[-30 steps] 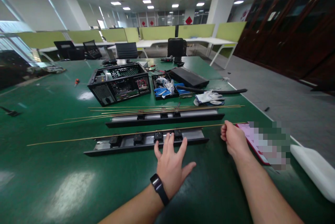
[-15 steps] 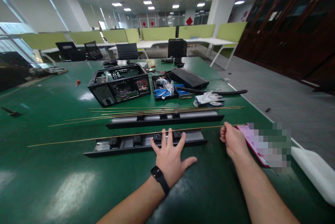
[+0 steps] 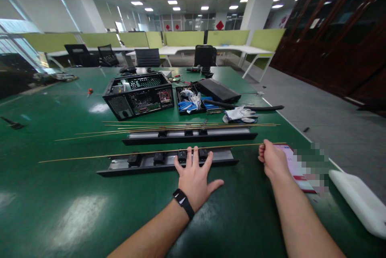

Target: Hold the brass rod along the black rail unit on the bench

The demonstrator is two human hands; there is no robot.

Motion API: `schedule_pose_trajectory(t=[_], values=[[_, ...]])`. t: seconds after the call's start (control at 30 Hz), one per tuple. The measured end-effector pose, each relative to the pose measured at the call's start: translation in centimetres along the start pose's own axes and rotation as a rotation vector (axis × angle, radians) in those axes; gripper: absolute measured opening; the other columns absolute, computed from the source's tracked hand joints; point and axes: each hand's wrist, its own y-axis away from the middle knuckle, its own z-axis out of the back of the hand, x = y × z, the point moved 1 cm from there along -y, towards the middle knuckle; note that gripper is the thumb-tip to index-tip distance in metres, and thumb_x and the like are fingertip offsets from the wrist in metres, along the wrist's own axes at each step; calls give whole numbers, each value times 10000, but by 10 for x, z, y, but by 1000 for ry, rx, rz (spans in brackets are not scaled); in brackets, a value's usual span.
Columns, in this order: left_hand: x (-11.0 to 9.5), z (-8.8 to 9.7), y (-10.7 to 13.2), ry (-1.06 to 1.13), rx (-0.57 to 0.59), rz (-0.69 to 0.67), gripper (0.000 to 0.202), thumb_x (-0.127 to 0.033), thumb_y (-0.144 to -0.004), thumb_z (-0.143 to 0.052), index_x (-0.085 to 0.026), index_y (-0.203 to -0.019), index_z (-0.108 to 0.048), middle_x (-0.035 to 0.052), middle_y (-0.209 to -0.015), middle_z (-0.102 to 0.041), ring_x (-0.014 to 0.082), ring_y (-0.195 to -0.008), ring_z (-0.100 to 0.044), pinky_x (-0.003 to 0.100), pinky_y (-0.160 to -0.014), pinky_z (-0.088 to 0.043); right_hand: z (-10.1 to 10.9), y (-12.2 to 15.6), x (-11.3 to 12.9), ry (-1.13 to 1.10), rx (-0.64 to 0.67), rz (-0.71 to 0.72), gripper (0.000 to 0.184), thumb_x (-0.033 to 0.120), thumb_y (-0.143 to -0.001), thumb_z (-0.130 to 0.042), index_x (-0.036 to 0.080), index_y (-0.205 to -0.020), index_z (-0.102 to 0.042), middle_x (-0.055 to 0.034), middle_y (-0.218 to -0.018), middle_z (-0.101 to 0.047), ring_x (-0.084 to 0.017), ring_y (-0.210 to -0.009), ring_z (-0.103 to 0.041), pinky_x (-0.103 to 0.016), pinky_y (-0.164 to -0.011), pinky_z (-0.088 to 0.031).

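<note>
Green tabletop [image 3: 39, 201], a thin brass-coloured rod [image 3: 163, 151] along the nearer metal channel [image 3: 171, 159].
Right hand [image 3: 273, 159], curled, holds the rod near its right end; left hand [image 3: 194, 183], spread wide, partly covers two black blocks [image 3: 181, 155].

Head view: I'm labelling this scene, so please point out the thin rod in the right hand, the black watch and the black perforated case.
Thin rod [image 3: 163, 152]: head view, on its middle stretch.
Black watch [image 3: 179, 196]: head view, on its screen.
Black perforated case [image 3: 140, 101]: head view, on its near side.
</note>
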Motion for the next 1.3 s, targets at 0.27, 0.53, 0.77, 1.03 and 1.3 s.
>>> schedule_pose_trajectory(t=[0.27, 0.53, 0.77, 1.03, 1.3], values=[[-1, -1, 1, 9, -4, 7, 882, -842, -851, -567, -416, -1608, -413, 197, -1703, -363, 459, -1564, -294, 862, -1125, -188, 0, -5, -8, 23, 54, 29, 254, 329, -815, -715, 208, -666, -549, 4, -587, -552, -92, -449, -459, -172, -360, -324], [0, -2, 1, 27, -8, 6, 898, -847, -834, -587, -408, -1601, -429, 196, -1703, -362, 469, -1557, -297, 860, -1124, -190, -11, 20, -23, 31, 330, 24, 409, 527, -761, -821, 185, -696, -605, -5, -632, -568, -91, -511, -465, -179, -408, -332], [0, -2, 1, 44, -17, 5, 896, -863, -834, -564, -407, -1594, -441, 201, -1700, -366, 471, -1555, -300, 866, -1117, -187, -24, 41, -25, 80, 525, 63, 527, 664, -733, -823, 180, -657, -629, -14, -622, -562, -102, -535, -459, -204, -439, -333], [0, -1, 0, 30, -3, 20, 901, -842, -818, -615, -417, -1594, -443, 187, -1693, -382, 491, -1543, -304, 854, -1122, -203, -22, 32, -24, 34, 439, 37, 442, 558, -743, -825, 192, -657, -592, -13, -605, -567, -103, -506, -462, -207, -416, -323], [0, -2, 0, 43, -5, 3, 901, -865, -841, -549, -404, -1605, -423, 211, -1704, -353, 466, -1565, -289, 864, -1124, -183, -3, -3, -9, 3, 106, -10, 275, 328, -825, -717, 201, -649, -548, 10, -581, -536, -84, -461, -437, -167, -354, -291]])
